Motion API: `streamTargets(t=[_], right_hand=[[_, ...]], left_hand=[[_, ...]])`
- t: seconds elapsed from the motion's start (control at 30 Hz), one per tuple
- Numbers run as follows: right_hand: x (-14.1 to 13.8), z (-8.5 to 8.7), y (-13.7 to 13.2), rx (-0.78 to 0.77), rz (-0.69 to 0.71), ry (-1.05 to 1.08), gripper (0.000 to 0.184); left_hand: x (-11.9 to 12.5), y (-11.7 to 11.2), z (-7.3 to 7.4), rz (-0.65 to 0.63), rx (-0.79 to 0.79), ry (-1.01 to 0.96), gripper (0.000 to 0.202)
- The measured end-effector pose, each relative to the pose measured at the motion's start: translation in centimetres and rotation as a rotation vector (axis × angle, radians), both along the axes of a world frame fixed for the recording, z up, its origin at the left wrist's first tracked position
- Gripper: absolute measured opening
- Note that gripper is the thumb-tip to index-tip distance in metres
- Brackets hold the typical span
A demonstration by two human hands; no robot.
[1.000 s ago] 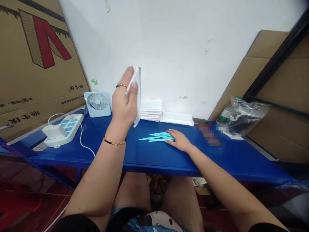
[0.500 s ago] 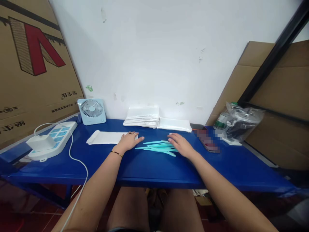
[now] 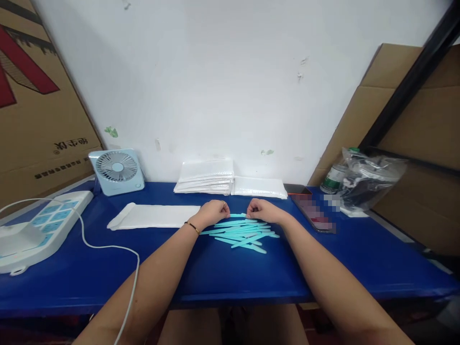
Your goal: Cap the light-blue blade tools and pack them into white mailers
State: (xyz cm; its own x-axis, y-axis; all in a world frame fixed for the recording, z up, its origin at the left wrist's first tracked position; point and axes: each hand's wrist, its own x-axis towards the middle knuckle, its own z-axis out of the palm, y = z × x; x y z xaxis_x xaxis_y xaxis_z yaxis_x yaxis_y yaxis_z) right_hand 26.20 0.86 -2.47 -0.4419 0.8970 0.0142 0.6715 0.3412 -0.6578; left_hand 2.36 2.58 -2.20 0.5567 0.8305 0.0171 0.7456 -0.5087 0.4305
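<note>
My left hand [image 3: 215,212] is closed in a pinch at the left end of a slim turquoise plastic stick [image 3: 237,215], shaped like an eyebrow razor. At its right end my right hand [image 3: 260,211] pinches it too, so it lies level between both hands. Just below, a loose pile of similar turquoise sticks [image 3: 240,234] is spread on the blue table [image 3: 230,278], some crossing each other. A long white padded pouch [image 3: 154,216] lies flat to the left, its right end by my left wrist.
Stacked white packets [image 3: 204,176] and a flatter white packet [image 3: 259,187] rest along the wall. At left stand a light-blue fan [image 3: 117,167] and a power strip [image 3: 53,223] with a white cable. To the right are a phone [image 3: 312,213], a bottle [image 3: 334,178] and a clear plastic bag [image 3: 373,182].
My hands have come closer together and gone from spread fingers to pinching one stick. The pile is more spread out and fanned. My view has shifted a little.
</note>
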Motion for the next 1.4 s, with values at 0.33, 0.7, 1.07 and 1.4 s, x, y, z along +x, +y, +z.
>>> streamTargets(t=[0.33,0.7,1.07,1.4], right_hand=[[3.5,0.4,0.1,0.115,-0.133,0.027,0.030],[1.1,0.9,-1.5,0.001,0.051,-0.107,0.020],[3.4,1.3,-0.9,0.128,-0.122,-0.064,0.031],[0.9,1.4,-2.1,0.096,0.007,-0.136,0.020]], left_hand=[[0.2,0.4,-0.5,0.048,0.154,-0.076,0.021],[0.6,-1.3,0.5,-0.090,-0.027,-0.005,0.018],[0.1,-0.6,0.6,0.014,0.122,-0.010,0.017],[0.8,-1.8,0.7,-0.116,0.001,-0.010,0.020]])
